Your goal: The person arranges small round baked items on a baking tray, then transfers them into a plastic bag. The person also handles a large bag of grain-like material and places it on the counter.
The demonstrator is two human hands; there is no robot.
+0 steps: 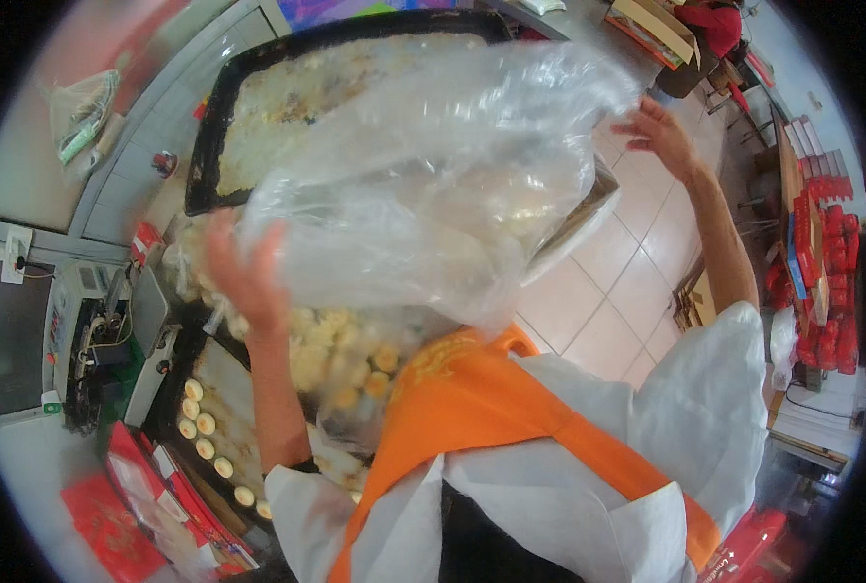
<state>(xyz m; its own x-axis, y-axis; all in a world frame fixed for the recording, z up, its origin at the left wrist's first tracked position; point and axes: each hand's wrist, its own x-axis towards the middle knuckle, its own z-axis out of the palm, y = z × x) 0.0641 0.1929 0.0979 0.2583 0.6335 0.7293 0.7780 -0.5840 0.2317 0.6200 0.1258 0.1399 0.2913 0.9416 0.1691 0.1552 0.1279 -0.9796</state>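
Note:
A large clear plastic bag or sheet [433,175] spreads in the air before me, between my two hands. Its far right corner reaches the fingertips of my right hand [659,142], which pinch its edge while the other fingers stand apart. My left hand [247,273] is blurred against the near left edge; whether its fingers grip the plastic cannot be told. Below lie many small round pale pastries [324,342], partly hidden by the plastic and my left arm. Several yellow-topped pastries [205,423] sit along one side of a dark-rimmed baking tray [221,372].
A second dark-rimmed baking tray [272,131], its surface stained, lies at the far side. A white-sided box [579,226] stands beneath the plastic. Electrical equipment [94,313] and red packaging [178,481] line the left. Tiled floor [615,291] extends rightward; a person [710,29] is at the back.

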